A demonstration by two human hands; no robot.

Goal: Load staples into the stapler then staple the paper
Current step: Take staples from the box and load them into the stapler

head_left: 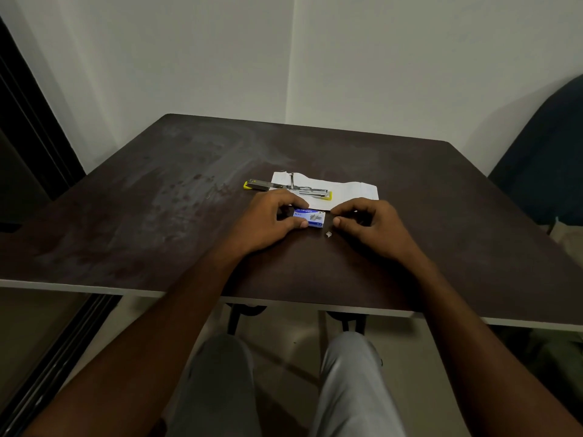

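Observation:
A small blue staple box (310,217) lies on the dark table (157,197), and my left hand (268,222) grips it between thumb and fingers. My right hand (369,227) rests just right of the box, fingers curled with thumb and forefinger close together; whether they pinch anything I cannot tell. A tiny strip of staples (328,234) lies on the table below the box's right end. Behind the hands, a yellow and metal stapler (287,187) lies swung fully open, flat, partly on a white sheet of paper (350,192).
The table's near edge (284,302) runs just above my knees. A dark chair back (545,152) stands at the right, white walls behind the table, and a dark door frame (28,137) at the left.

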